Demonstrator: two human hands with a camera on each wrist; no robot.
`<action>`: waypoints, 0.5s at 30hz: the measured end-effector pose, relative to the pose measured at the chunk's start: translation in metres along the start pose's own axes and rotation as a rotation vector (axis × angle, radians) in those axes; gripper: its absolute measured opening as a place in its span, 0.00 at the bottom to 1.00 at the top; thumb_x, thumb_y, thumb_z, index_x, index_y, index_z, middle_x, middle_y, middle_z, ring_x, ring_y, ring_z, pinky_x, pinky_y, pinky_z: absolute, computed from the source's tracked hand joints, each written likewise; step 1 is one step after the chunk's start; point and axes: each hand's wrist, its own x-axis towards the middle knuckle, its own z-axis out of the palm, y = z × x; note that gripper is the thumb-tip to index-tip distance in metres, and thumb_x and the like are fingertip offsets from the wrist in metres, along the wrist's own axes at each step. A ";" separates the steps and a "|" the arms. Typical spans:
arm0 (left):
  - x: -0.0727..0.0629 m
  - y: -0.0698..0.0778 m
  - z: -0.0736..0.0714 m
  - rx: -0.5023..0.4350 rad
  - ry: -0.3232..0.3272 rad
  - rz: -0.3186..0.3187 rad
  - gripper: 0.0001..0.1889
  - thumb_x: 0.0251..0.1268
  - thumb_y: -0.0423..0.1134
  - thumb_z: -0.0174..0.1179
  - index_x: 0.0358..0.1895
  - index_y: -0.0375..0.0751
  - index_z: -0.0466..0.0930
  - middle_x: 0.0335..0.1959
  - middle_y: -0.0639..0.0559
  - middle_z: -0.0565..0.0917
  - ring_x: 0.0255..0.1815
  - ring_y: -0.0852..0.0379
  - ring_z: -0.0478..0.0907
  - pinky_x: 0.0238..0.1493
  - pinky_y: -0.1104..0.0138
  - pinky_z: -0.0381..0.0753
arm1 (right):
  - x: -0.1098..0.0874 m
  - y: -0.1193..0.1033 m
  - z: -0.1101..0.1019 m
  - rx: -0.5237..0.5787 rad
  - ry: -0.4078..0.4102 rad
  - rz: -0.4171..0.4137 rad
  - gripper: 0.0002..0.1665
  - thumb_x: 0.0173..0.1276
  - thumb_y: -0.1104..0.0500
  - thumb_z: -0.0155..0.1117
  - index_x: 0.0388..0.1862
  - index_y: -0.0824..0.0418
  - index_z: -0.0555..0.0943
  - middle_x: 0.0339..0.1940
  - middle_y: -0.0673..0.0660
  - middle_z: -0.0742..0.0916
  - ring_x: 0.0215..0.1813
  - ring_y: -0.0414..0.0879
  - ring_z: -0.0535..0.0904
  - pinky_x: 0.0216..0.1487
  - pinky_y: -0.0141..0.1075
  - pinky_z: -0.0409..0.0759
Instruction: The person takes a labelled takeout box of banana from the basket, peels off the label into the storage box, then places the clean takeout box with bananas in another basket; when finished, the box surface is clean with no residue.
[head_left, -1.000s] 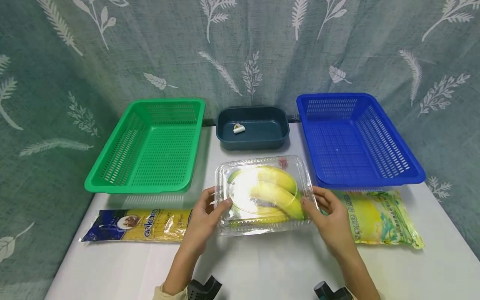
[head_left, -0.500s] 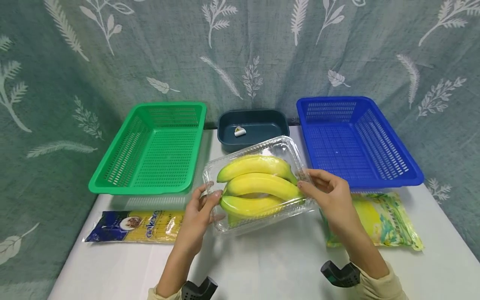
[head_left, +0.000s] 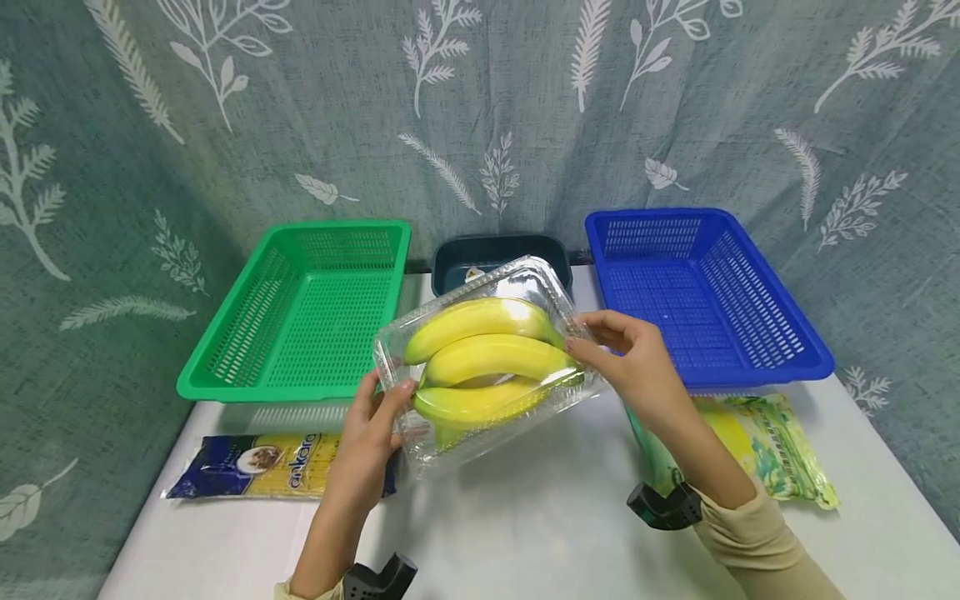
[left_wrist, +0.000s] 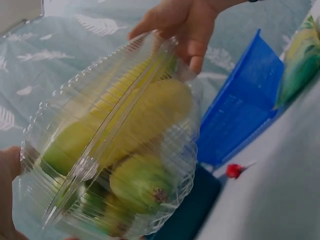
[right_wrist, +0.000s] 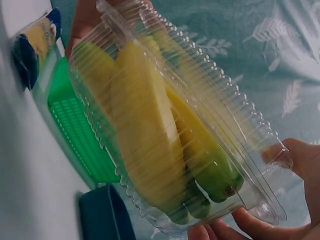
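A clear plastic clamshell box [head_left: 528, 285] holds several yellow bananas [head_left: 495, 357] with green ends. It is held up off the table, tilted, its right side higher in the head view. My left hand [head_left: 369, 437] grips the box's left end, thumb over the edge. The opposite end is pinched by my right hand [head_left: 633, 354], with the thumb on top and fingers beneath. In the left wrist view, the banana tips [left_wrist: 145, 182] show through the ribbed wall. The lid lies down over the fruit.
A green basket [head_left: 292, 393] stands back left, a blue basket [head_left: 712, 375] back right. Between them is a dark teal bin [head_left: 551, 250], partly covered. A pasta packet [head_left: 292, 467] lies left, a yellow-green bag [head_left: 765, 450] right. A small red thing [left_wrist: 233, 171] is on the table.
The box has been raised and tilted, its right end up, and shifted slightly left. Both hands keep hold of it. The bananas show more plainly as the glare on the lid has moved.
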 end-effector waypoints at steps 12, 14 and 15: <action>-0.005 0.013 -0.019 -0.049 0.048 0.047 0.29 0.77 0.45 0.55 0.73 0.40 0.56 0.67 0.33 0.66 0.66 0.38 0.70 0.48 0.55 0.84 | 0.036 -0.023 0.021 0.060 -0.075 -0.163 0.19 0.69 0.60 0.68 0.57 0.66 0.81 0.52 0.59 0.85 0.62 0.50 0.77 0.54 0.46 0.78; -0.006 0.015 -0.023 -0.034 0.068 0.054 0.29 0.77 0.46 0.55 0.73 0.41 0.56 0.66 0.34 0.67 0.64 0.38 0.72 0.48 0.55 0.84 | 0.041 -0.026 0.026 0.040 -0.080 -0.184 0.19 0.69 0.60 0.68 0.56 0.66 0.81 0.53 0.60 0.84 0.62 0.50 0.77 0.56 0.47 0.77; -0.006 0.016 -0.025 -0.026 0.080 0.056 0.29 0.77 0.47 0.55 0.73 0.42 0.56 0.65 0.35 0.68 0.63 0.39 0.74 0.49 0.55 0.84 | 0.044 -0.028 0.028 0.035 -0.082 -0.191 0.19 0.69 0.59 0.68 0.56 0.65 0.81 0.53 0.59 0.84 0.61 0.50 0.78 0.55 0.46 0.77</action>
